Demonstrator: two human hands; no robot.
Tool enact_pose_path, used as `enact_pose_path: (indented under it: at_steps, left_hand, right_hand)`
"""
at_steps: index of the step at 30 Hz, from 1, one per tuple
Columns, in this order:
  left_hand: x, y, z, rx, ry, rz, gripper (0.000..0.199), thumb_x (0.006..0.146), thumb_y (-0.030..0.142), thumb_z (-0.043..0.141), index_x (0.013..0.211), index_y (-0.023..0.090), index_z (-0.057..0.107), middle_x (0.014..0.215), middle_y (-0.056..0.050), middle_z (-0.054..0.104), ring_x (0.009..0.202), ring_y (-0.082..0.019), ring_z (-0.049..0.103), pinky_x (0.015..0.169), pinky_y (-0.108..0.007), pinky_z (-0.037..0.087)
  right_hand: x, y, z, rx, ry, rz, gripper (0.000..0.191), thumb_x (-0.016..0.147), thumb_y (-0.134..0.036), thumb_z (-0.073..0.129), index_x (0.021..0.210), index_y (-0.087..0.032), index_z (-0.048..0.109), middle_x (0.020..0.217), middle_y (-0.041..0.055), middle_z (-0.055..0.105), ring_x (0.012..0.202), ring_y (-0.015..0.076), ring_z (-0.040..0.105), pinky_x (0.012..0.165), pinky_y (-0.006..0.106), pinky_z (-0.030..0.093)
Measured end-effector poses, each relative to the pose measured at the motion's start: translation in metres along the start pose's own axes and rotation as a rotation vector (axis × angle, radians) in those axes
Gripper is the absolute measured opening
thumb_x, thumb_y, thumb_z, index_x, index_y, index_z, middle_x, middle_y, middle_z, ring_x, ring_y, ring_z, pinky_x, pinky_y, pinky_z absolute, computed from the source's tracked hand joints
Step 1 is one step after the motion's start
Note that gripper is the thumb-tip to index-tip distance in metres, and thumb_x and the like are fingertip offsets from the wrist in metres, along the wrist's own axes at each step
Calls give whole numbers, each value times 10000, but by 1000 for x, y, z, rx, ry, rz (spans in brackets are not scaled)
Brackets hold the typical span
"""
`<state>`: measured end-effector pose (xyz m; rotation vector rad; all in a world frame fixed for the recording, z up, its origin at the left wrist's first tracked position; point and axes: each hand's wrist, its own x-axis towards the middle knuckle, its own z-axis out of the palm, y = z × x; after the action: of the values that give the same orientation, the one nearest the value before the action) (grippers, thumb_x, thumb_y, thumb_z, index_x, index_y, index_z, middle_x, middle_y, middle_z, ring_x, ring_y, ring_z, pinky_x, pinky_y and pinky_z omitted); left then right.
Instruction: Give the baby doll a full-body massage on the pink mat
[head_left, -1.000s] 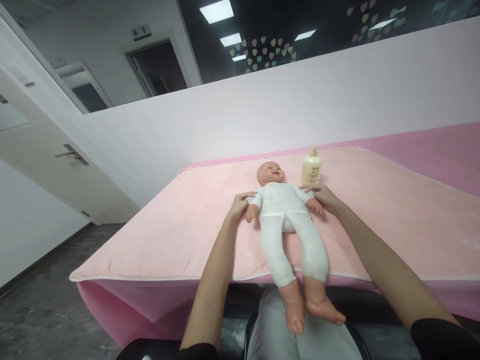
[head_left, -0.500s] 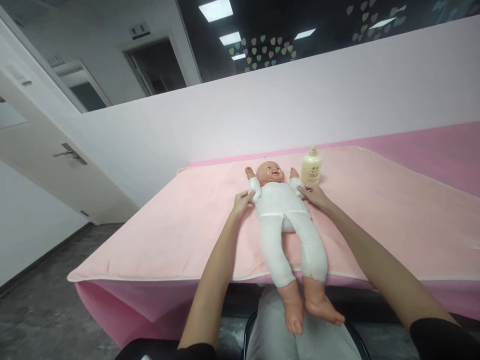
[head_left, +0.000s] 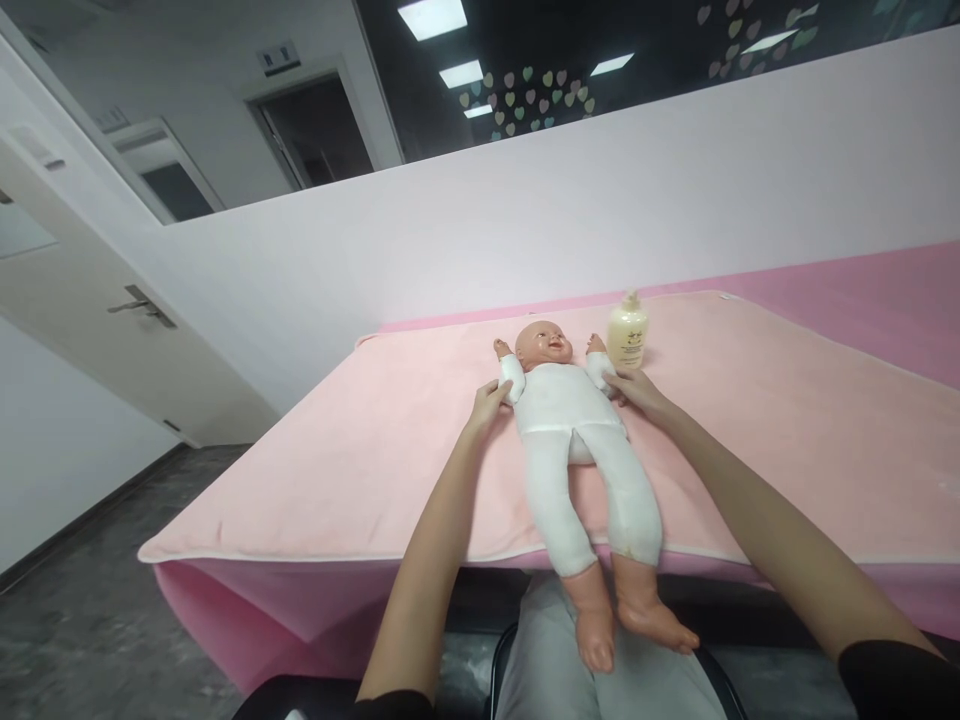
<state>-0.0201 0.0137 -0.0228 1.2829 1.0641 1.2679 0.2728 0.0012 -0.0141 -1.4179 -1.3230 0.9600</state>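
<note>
A baby doll point(head_left: 570, 430) in a white bodysuit lies face up on a pink towel point(head_left: 360, 450), its bare feet hanging over the near edge. Both doll arms are raised beside its head. My left hand point(head_left: 487, 405) holds the doll's upper arm on the left side. My right hand point(head_left: 634, 388) holds the doll's other upper arm on the right. A cream pump bottle point(head_left: 627, 338) stands upright just behind my right hand, next to the doll's raised fist.
The towel covers a pink-draped table point(head_left: 900, 300) set against a pale wall point(head_left: 525, 220). A grey-clad lap and chair edge point(head_left: 540, 660) sit under the doll's feet. A white door point(head_left: 112, 330) and dark floor lie to the left.
The doll's arms went from lying at its sides to raised beside its head, my hands moving with them. In the last half second little else moved.
</note>
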Motion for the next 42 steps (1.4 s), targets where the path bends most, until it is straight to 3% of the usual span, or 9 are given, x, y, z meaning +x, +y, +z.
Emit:
enact_pose_path:
  at_steps: [3, 7, 15, 21, 25, 29, 32, 37, 42]
  left_hand:
    - [-2, 5, -3, -78, -49, -11, 189, 625, 304, 677, 742, 157, 662, 702, -37, 631, 639, -141, 541, 637, -268, 404]
    - [-4, 11, -3, -85, -99, 14, 187, 584, 187, 603, 751, 162, 682, 691, -17, 643, 632, -130, 539, 633, -254, 408]
    - [-5, 9, -4, -127, -68, -28, 166, 511, 120, 625, 657, 142, 700, 804, -62, 695, 763, -173, 611, 735, -305, 461]
    - [-1, -1, -10, -118, -62, 45, 126, 491, 93, 525, 508, 155, 633, 962, -69, 686, 932, -207, 620, 867, -365, 457]
    - [-1, -1, -11, -134, -93, 39, 219, 490, 100, 557, 636, 160, 710, 946, -75, 707, 899, -203, 627, 842, -341, 459]
    - [-2, 3, -8, -180, -118, -16, 337, 520, 161, 656, 843, 148, 753, 865, -74, 724, 796, -192, 626, 753, -314, 455]
    - [-3, 6, -4, -164, -83, 26, 240, 548, 188, 682, 774, 137, 745, 749, -52, 702, 700, -156, 596, 689, -282, 429]
    - [-4, 8, 0, -131, -48, 70, 224, 613, 242, 691, 810, 149, 742, 773, -36, 691, 697, -132, 563, 678, -258, 408]
    - [-3, 5, 1, -116, -30, 79, 290, 625, 377, 753, 813, 158, 728, 811, -39, 684, 701, -124, 554, 683, -252, 420]
  right_hand:
    - [2, -1, -7, 136, -98, 56, 354, 640, -252, 661, 963, -106, 682, 628, 53, 624, 468, 93, 492, 444, 201, 403]
    - [2, 0, -12, 229, -166, 50, 389, 549, -184, 695, 927, -94, 694, 681, 72, 648, 561, 113, 563, 515, 207, 470]
    - [-10, -6, -12, 244, -67, 9, 215, 542, -136, 676, 755, -132, 697, 1005, 81, 671, 851, 159, 621, 758, 258, 515]
    - [-5, -4, -11, 193, -21, 36, 108, 533, -74, 518, 554, -133, 607, 1028, 59, 662, 904, 140, 611, 901, 263, 483]
    - [-7, -4, -11, 193, -21, 10, 123, 532, -88, 570, 609, -134, 654, 1043, 77, 663, 931, 151, 604, 854, 243, 492]
    - [-9, -3, -11, 252, -77, -9, 311, 556, -193, 694, 861, -139, 719, 1062, 93, 664, 851, 145, 606, 696, 215, 498]
    - [-6, -2, -12, 237, -114, 18, 443, 575, -211, 700, 1011, -132, 697, 964, 92, 683, 704, 118, 588, 594, 207, 479]
    - [-6, -4, -10, 211, -128, 48, 385, 592, -120, 584, 965, -101, 676, 600, 33, 606, 531, 107, 534, 525, 218, 467]
    - [-9, -10, -4, 176, -122, 30, 262, 682, -167, 577, 929, -114, 646, 697, 41, 623, 553, 86, 543, 508, 194, 476]
